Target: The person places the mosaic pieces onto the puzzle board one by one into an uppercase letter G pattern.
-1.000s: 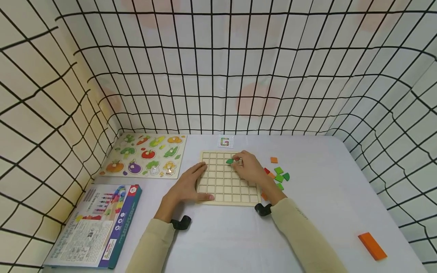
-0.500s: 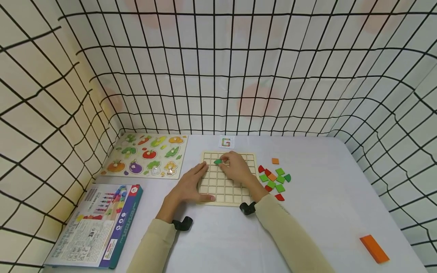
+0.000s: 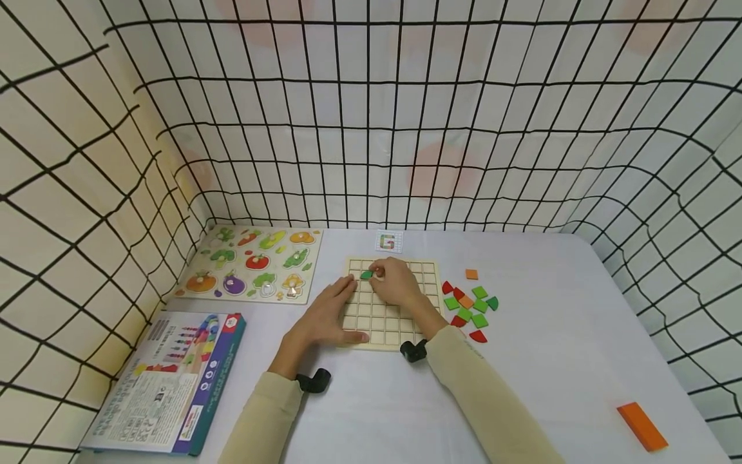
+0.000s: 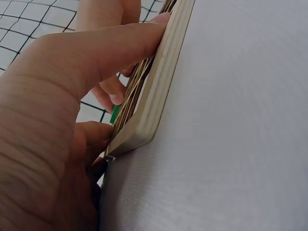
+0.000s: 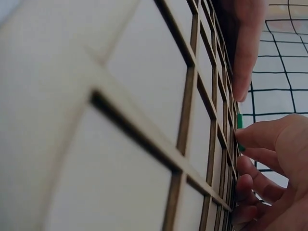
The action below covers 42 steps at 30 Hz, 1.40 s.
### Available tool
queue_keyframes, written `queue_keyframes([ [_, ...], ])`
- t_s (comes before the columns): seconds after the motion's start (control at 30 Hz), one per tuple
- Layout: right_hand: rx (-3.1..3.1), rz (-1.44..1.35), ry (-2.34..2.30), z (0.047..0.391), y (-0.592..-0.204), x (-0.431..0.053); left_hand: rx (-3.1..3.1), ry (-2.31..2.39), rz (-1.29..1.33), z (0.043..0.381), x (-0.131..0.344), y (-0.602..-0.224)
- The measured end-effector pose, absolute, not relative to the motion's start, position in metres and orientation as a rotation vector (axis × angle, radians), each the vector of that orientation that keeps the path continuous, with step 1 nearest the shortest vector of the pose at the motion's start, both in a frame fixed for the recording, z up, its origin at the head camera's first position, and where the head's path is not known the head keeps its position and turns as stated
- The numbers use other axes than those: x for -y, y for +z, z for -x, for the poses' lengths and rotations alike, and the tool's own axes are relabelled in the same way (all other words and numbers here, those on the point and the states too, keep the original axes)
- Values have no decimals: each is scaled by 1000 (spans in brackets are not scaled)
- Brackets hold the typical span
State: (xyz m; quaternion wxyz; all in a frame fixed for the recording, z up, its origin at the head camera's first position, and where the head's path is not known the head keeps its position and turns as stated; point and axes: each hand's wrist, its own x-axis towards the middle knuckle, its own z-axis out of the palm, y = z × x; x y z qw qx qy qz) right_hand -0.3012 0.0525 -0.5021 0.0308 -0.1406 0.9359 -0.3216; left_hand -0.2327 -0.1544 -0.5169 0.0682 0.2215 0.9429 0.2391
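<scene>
A pale wooden grid board (image 3: 382,322) lies flat on the white table. Over its upper left squares, my right hand (image 3: 399,283) pinches a small dark green puzzle piece (image 3: 367,274) between thumb and fingertips. That piece (image 5: 239,126) is edge-on against the grid in the right wrist view, so its full outline is hidden. My left hand (image 3: 326,314) rests along the board's left side, thumb extended over the near edge and fingers stretched towards the far left corner. In the left wrist view the left thumb (image 4: 130,45) presses on the board's rim (image 4: 156,96).
Right of the board lie loose green tiles (image 3: 479,321), red quarter-circle pieces (image 3: 478,336) and orange squares (image 3: 472,274). A pattern card (image 3: 389,241) stands behind. A vegetable puzzle (image 3: 249,264), a box (image 3: 162,383) and an orange block (image 3: 642,426) lie further out. Black netting surrounds the table.
My right hand has moved left across the board with the green piece, then slowed near the upper left squares. Loose pieces beside the board came into view. The left hand stays in place.
</scene>
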Motion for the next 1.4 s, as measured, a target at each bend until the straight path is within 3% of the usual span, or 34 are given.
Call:
queue_keyframes([
  [0.77,-2759,469,-1210,297,-488,-79,-2814,698,-648,233,153,-515],
  [1.4,-2911,293,-1159,273,-483,-193,-2777,773,-572,233,152,-514],
])
